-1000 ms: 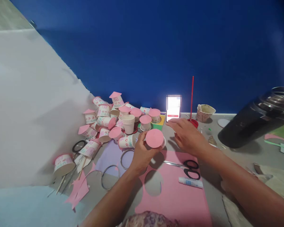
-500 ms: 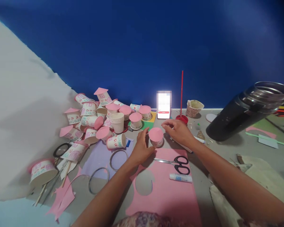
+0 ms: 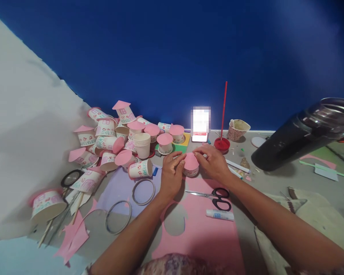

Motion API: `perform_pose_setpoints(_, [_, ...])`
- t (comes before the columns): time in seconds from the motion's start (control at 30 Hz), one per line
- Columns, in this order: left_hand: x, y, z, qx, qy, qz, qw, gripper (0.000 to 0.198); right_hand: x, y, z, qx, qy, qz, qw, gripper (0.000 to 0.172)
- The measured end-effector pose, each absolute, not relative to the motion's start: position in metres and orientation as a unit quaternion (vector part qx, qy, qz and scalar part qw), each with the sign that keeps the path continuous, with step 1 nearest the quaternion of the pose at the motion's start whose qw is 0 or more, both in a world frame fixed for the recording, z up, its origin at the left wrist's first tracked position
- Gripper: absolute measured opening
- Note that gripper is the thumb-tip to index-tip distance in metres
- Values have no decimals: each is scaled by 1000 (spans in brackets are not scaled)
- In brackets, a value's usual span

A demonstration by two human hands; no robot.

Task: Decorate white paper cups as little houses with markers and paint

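Note:
A small paper cup (image 3: 191, 173) stands upright with a pink paper cone roof (image 3: 191, 162) on top. My left hand (image 3: 172, 173) has its fingers and thumb against the roof's left edge. From the other side my right hand (image 3: 213, 163) presses the roof's right edge between thumb and fingers. Just in front, black-handled scissors (image 3: 215, 196) lie on a pink paper sheet (image 3: 203, 236) with round cut-outs. A white glue tube (image 3: 219, 215) rests below the scissors.
Many roofed paper cups (image 3: 106, 141) pile up at the left, by a cup stack (image 3: 142, 145). Two rings (image 3: 143, 192) lie on purple paper (image 3: 114, 191). A lit phone (image 3: 200, 126), a red dish (image 3: 222, 145) and a dark flask (image 3: 289, 137) stand behind and right.
My right hand has moved left and down onto the roof. The fingers of my left hand have closed in on its edge. The view has shifted slightly.

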State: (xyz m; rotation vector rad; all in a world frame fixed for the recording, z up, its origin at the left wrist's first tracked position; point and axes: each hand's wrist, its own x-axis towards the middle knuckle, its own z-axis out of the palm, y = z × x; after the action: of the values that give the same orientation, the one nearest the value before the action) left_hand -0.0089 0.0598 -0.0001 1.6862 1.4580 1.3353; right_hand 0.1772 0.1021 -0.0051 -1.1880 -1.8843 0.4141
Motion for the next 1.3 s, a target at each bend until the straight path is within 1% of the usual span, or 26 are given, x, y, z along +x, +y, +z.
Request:
perform_pose_setpoints(0.13, [-11, 60, -4, 629, 538, 497, 261, 25, 176, 101, -7, -469, -768, 152, 409, 24])
perform_pose_setpoints(0.4, [-10, 59, -9, 631, 532, 503, 258, 26, 175, 101, -9, -468, -766, 149, 415, 26])
perform_pose_setpoints(0.53, [-12, 60, -17, 655, 527, 490, 230, 33, 180, 105, -8, -444, -788, 119, 410, 35])
perform_pose_setpoints(0.7, [-13, 61, -24, 701, 530, 447, 167, 37, 188, 106, -4, -428, -841, 108, 313, 40])
perform_pose_setpoints(0.83, [-13, 61, -25, 712, 537, 429, 143, 38, 195, 109, 1, -412, -867, 105, 260, 44])
perform_pose_setpoints(1.07, [-13, 57, -27, 732, 528, 421, 90, 41, 214, 108, 27, -430, -884, 108, 152, 48])
perform_pose_setpoints(1.3, [-10, 55, -31, 750, 516, 413, 44, 39, 203, 94, 40, -434, -896, 55, 78, 44])
